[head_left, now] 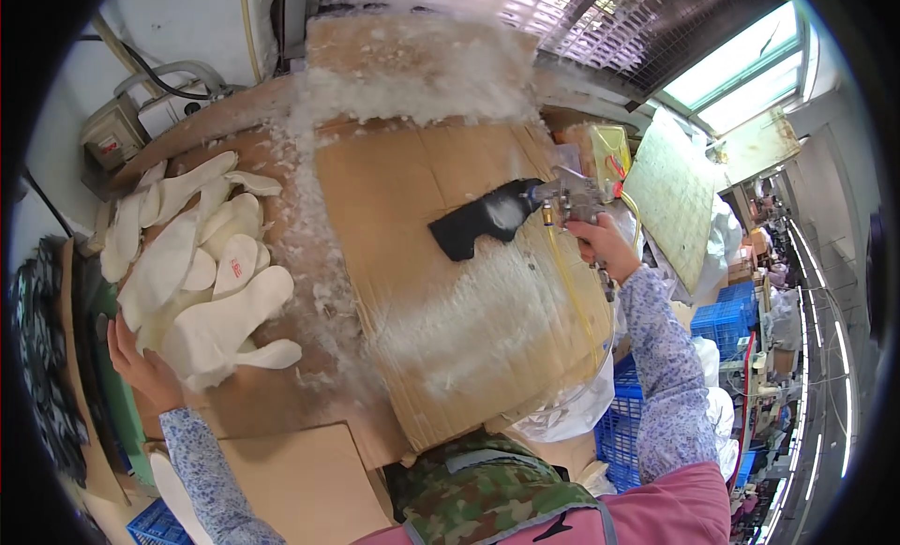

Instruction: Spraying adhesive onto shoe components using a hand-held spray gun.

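Two broad strips of cardboard [375,217] surface show, one to the left of the black piece [459,231] and one below it, leaving space around its long sides; the sheet's left edge runs between it and a heap of pale insoles [220,311]. The black piece lies flat near the sheet's right side, its right end at the front of a metal spray gun [574,194]; whether they touch I cannot tell. The right hand [607,248] is wrapped around the gun's handle, its forearm reaching up from the lower right. At the heap's lower left edge, the left hand [145,362] has its fingers extended; whether it grips an insole I cannot tell. White fuzzy residue coats parts of the sheet and the brown desk [314,400]. Blue crates [722,315] stand at right, beneath a bright window [750,72] farther up.
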{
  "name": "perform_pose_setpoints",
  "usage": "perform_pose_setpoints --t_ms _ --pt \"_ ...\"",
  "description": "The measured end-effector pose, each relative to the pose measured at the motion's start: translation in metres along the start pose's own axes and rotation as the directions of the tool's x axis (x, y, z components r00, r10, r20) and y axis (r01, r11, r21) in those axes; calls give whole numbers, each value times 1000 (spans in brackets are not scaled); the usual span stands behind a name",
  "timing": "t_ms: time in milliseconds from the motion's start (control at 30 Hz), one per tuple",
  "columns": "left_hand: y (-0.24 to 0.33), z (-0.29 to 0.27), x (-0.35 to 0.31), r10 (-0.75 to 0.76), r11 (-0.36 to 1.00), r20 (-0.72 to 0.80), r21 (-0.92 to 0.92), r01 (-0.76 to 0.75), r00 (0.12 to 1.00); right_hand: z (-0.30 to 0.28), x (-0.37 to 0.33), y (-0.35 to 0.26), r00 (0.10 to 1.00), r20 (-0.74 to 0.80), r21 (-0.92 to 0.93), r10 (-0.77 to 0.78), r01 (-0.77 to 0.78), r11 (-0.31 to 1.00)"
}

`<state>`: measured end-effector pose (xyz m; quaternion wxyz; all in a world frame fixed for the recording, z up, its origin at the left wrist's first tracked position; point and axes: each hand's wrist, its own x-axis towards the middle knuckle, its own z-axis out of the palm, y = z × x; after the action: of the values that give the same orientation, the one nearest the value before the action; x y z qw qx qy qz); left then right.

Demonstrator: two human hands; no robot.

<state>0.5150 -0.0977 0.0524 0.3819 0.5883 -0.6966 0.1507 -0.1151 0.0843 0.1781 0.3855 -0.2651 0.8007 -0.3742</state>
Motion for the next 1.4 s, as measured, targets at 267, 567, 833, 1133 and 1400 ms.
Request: perform_pose_setpoints --t_ms 267,567,833,1133,1400 --pt "125 -41 -15 1 953 229 -296 69 974 8 50 42 977 175 -93 -119 137 986" --pt "408 108 -98 387 737 500 -673 67 775 24 68 63 971 185 -165 -150 181 970" --pt "445 148 -100 277 944 574 -312 -107 771 44 56 63 939 118 -381 -324 344 858" --pt "443 149 -98 284 942 565 -316 -115 775 54 62 68 942 78 -411 -328 330 850" --pt "439 149 -98 282 934 535 -345 -99 796 58 58 65 952 62 -425 -299 296 856"
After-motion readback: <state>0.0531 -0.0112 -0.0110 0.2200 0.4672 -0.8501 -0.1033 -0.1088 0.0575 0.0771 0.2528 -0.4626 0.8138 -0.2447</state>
